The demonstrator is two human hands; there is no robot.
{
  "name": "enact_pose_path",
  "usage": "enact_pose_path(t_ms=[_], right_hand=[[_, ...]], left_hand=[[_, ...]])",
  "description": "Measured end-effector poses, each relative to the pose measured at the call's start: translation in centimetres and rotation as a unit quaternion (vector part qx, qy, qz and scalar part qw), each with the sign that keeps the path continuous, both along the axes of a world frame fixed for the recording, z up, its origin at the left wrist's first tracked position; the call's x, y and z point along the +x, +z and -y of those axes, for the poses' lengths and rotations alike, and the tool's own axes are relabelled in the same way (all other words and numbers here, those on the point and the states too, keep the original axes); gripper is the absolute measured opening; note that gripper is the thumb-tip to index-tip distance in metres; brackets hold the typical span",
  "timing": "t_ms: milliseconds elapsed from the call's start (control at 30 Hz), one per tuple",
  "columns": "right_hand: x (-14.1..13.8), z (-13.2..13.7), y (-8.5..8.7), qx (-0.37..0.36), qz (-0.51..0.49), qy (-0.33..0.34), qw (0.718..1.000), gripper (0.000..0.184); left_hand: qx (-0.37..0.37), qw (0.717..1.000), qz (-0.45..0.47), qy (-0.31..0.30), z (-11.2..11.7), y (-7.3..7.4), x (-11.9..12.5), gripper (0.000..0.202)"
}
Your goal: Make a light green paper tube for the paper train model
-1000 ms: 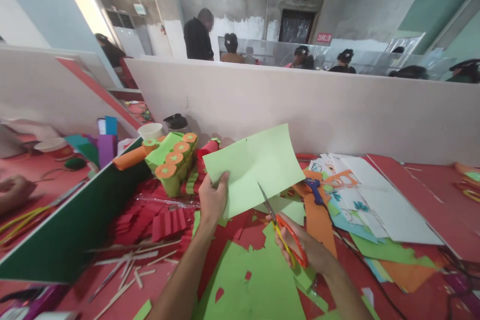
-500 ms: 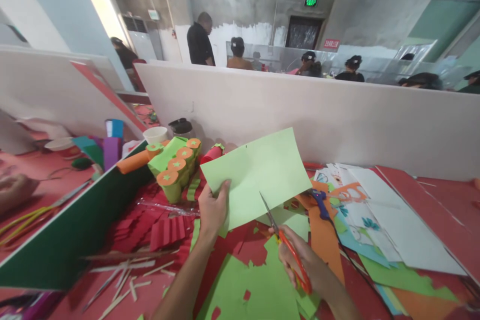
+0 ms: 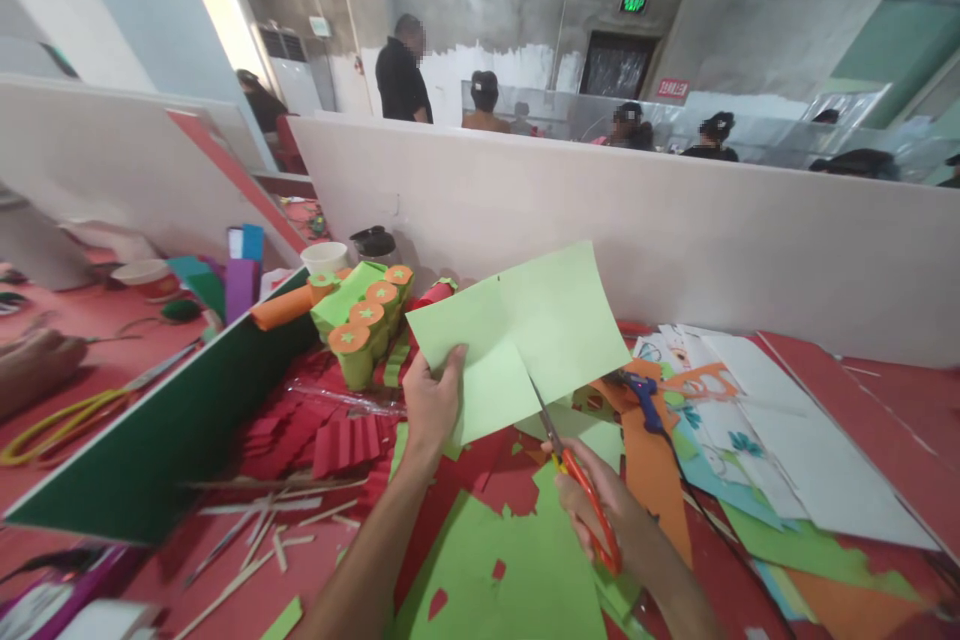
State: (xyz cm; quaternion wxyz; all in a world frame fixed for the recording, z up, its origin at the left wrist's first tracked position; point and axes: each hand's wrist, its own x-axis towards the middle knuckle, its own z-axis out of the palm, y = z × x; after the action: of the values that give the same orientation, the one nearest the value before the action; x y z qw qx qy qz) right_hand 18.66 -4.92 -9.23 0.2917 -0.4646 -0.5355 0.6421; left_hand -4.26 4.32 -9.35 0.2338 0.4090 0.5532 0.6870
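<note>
My left hand [image 3: 433,402] pinches the lower left edge of a light green paper sheet [image 3: 559,320] and holds it up above the table. My right hand [image 3: 611,512] is wrapped round the red and yellow handles of scissors [image 3: 570,465]. The blades point up into the sheet's lower edge, and a cut runs up the sheet from them, so the left part sags apart from the right. Below lies a darker green sheet [image 3: 517,570] with ragged holes, on red paper.
A green board [image 3: 165,430] leans at the left. Green and orange paper rolls [image 3: 360,320] stand behind folded red strips [image 3: 330,440]. Wooden sticks [image 3: 255,540] lie in front. White, orange and blue papers [image 3: 735,430] and a blue glue gun [image 3: 637,390] cover the right. A white partition [image 3: 675,230] stands behind.
The scissors have gone up into the light green sheet, and a long cut now splits it. The view has shifted slightly.
</note>
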Motion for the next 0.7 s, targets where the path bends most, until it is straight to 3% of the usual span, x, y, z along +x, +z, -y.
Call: enact_pose_path(t_ms=[333, 533, 700], right_hand=[[0.0, 0.1, -1.6, 0.023, 0.019, 0.025, 0.999, 0.061], [0.4, 0.7, -1.1, 0.066, -0.009, 0.064, 0.996, 0.068], [0.2, 1.0, -0.5, 0.046, -0.012, 0.059, 0.997, 0.067]], left_hand=[[-0.008, 1.0, -0.004, -0.026, 1.0, 0.2, -0.2, 0.033], [-0.012, 0.999, -0.025, -0.031, 1.6, -0.4, -0.5, 0.033], [0.037, 0.998, -0.042, -0.001, 1.5, -0.6, -0.1, 0.063]])
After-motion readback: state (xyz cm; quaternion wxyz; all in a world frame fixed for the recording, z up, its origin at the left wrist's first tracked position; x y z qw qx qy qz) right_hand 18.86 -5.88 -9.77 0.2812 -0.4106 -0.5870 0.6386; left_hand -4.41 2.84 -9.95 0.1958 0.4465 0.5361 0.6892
